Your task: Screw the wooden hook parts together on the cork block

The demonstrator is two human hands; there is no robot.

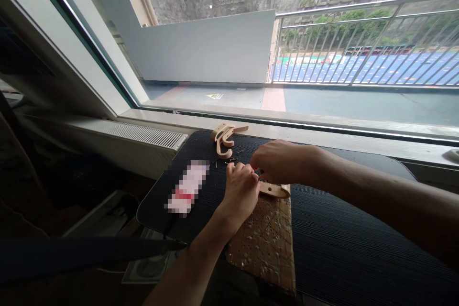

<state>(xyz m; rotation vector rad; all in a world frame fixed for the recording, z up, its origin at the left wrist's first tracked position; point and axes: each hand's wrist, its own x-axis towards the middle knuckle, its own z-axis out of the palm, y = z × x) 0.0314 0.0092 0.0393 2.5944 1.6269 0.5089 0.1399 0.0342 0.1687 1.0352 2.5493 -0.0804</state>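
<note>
The left hand (242,191) reaches up from the bottom of the view, palm down, its fingers bent closed over the left end of a pale wooden hook (278,191). The hook lies on a scarred, pitted wooden block (265,239) on the black, grained tabletop (340,229); its curved end and a dark hole show to the right of that hand.

The right hand (274,160) comes in from the right, forearm nearly level, wrist bent, knuckles up. Its fingers are curled inward close against the left hand; a bit of red (256,172) shows between the two, but I cannot tell what, if anything, the right hand grips.

Beyond the hands, more wooden hooks (224,139) are heaped near the window side, with loose screws (233,159) scattered just in front of them. A pink item (188,186), blurred out, lies at the left of the tabletop. Lower left, below the tabletop, is a pale-rimmed, box-like shape (91,214); its contents are too dark to make out.
</note>
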